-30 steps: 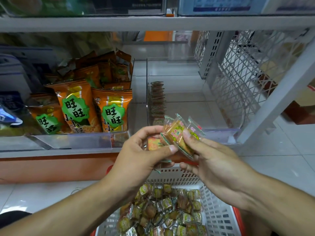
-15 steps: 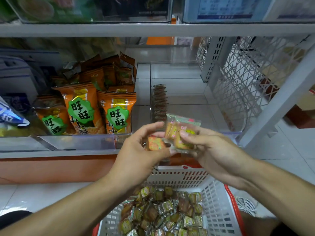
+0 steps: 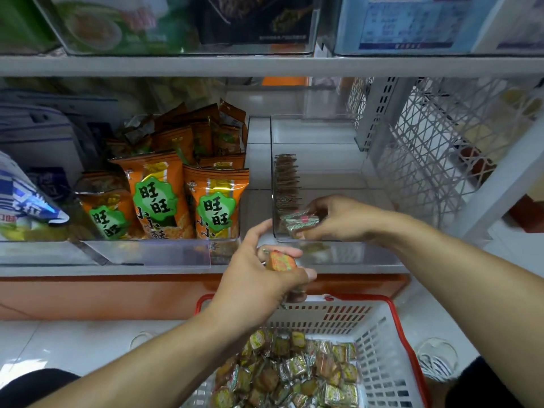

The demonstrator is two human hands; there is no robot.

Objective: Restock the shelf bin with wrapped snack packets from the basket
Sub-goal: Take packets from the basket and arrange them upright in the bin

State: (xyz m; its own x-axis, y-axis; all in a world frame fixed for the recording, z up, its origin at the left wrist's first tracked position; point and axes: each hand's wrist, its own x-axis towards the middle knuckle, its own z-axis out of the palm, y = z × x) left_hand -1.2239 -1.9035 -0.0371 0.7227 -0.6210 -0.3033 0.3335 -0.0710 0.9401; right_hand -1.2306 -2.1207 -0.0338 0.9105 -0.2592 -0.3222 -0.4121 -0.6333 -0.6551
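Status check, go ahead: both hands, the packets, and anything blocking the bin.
Right hand holds packets inside the clear bin, beside the standing row. Left hand holds one packet over the basket. Nothing blocks the bin.

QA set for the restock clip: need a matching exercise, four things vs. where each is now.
Things:
1. right hand
2. left hand
3. basket
4. orange bags

Places:
A. on the floor below the shelf, heaped with snack packets
B. in the left shelf bin
C. inside the clear bin, holding a stack of packets
D. in front of the shelf edge, gripping one packet

Pairs: 1-C, 2-D, 3-A, 4-B
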